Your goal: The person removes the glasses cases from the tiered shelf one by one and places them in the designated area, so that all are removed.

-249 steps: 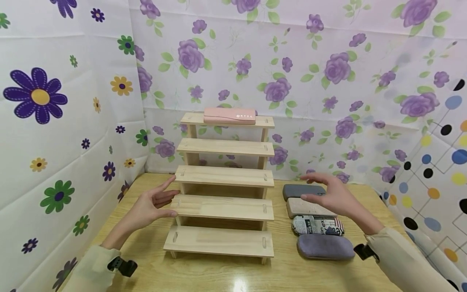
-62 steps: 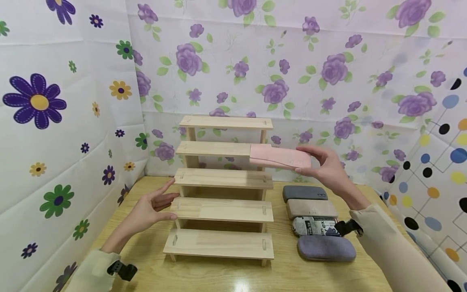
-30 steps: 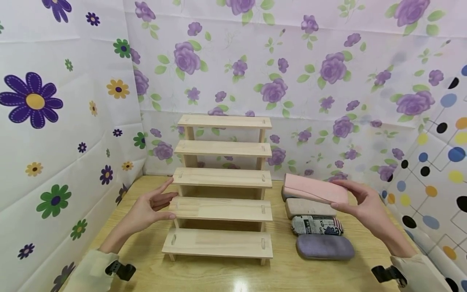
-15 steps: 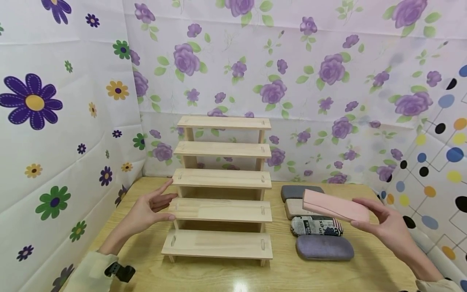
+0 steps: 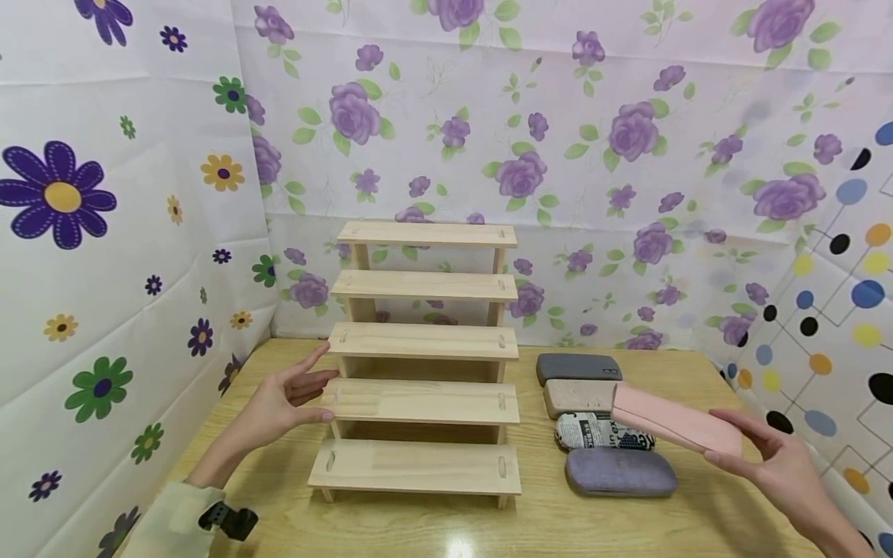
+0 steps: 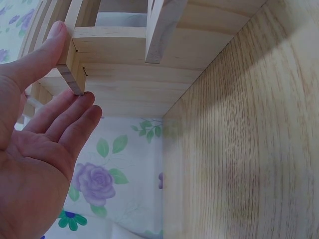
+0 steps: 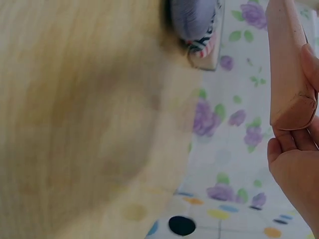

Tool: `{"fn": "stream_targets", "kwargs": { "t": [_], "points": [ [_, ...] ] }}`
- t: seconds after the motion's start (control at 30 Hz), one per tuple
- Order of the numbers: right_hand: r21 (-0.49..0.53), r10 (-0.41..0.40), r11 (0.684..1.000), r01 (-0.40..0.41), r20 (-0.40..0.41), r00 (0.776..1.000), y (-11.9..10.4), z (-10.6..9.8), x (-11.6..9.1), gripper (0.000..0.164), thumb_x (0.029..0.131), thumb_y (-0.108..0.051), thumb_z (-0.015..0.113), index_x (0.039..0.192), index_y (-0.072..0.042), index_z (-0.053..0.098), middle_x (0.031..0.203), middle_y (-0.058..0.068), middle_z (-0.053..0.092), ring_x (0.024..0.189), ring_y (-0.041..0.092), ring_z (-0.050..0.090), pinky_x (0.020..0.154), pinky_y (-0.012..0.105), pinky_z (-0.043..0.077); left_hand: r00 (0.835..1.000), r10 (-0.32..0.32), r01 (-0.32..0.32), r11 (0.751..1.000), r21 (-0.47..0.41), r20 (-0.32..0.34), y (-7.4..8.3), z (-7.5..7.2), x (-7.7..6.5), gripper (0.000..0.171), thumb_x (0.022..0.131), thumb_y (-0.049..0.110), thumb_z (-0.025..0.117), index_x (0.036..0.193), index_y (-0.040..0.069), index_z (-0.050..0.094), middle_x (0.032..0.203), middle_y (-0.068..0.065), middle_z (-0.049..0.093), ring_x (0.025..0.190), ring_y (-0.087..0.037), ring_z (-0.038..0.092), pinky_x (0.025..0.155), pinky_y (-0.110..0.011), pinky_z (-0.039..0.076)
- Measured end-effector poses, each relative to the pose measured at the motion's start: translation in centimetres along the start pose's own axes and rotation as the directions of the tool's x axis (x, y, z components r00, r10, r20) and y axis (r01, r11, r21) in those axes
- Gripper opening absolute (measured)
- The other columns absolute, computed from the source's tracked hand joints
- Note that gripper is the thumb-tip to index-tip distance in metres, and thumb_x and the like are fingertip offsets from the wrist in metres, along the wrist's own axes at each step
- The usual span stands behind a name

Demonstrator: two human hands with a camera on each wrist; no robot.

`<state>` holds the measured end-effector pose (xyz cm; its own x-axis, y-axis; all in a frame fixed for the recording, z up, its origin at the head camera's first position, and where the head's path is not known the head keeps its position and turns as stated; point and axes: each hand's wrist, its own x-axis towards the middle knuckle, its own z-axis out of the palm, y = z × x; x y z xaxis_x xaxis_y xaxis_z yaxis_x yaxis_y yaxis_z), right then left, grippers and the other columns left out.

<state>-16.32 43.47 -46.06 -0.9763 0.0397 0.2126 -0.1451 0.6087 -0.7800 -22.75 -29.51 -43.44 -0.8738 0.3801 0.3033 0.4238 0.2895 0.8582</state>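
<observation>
At the right of the head view my right hand (image 5: pixel 784 469) grips the near end of a pink glasses case (image 5: pixel 673 418), thumb on one side and fingers on the other. The case is raised and tilted, its far end overlapping the beige case in this view. In the right wrist view the pink case (image 7: pixel 289 64) shows its end flap. My left hand (image 5: pixel 282 407) is at the left end of a five-tier wooden display rack (image 5: pixel 418 337). Its thumb and fingertips touch the board ends, with the palm showing in the left wrist view.
Right of the rack lie a dark grey case (image 5: pixel 575 366), a beige case (image 5: pixel 577 397), a newsprint-patterned case (image 5: pixel 603 432) and a purple case (image 5: pixel 621 472), in a row on the wooden table (image 5: pixel 391 527). Flower-print cloth (image 5: pixel 432 116) hangs behind; more cloth stands at both sides.
The pink case has left the top tier in my right hand and moved down and right past the row of cases. My left hand stays at the rack.
</observation>
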Motion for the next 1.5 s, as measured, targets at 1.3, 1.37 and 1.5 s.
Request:
{"fn": "stream_targets", "kwargs": {
  "t": [1.3, 1.37, 1.5],
  "points": [
    [-0.236, 0.299, 0.925, -0.298, -0.033, 0.954, 9.3, -4.3, 0.9, 0.102, 0.086, -0.058, 0.084, 0.155, 0.006, 0.046, 0.158, 0.035, 0.038, 0.139, 0.063, 0.035, 0.084, 0.013, 0.05, 1.0, -0.005, 0.006, 1.0, 0.021, -0.012, -0.2, 0.0, 0.0, 0.107, 0.084, 0.005, 0.089, 0.169, 0.026, 0.028, 0.148, -0.028, 0.055, 0.135, -0.037, 0.056, 0.105, -0.052, 0.05],
    [-0.25, 0.295, 0.924, -0.291, -0.022, 0.955, 9.6, -4.4, 1.1, 0.103, 0.085, -0.059, 0.084, 0.155, 0.007, 0.046, 0.158, 0.036, 0.038, 0.138, 0.063, 0.036, 0.083, 0.015, 0.051, 1.0, -0.007, 0.007, 1.0, 0.022, -0.012, -0.2, 0.0, 0.0, 0.107, 0.084, 0.005, 0.089, 0.169, 0.025, 0.028, 0.147, -0.028, 0.055, 0.135, -0.038, 0.056, 0.105, -0.05, 0.051],
    [-0.264, 0.298, 0.922, -0.283, 0.019, 0.954, 10.2, -4.8, 1.4, 0.107, 0.083, -0.06, 0.085, 0.155, 0.007, 0.045, 0.159, 0.038, 0.034, 0.137, 0.064, 0.035, 0.099, 0.038, 0.054, 1.0, -0.011, 0.012, 1.0, 0.028, -0.014, -0.2, 0.0, -0.1, 0.106, 0.084, 0.006, 0.089, 0.169, 0.025, 0.028, 0.148, -0.028, 0.055, 0.135, -0.038, 0.056, 0.105, -0.048, 0.051]
  ]
}}
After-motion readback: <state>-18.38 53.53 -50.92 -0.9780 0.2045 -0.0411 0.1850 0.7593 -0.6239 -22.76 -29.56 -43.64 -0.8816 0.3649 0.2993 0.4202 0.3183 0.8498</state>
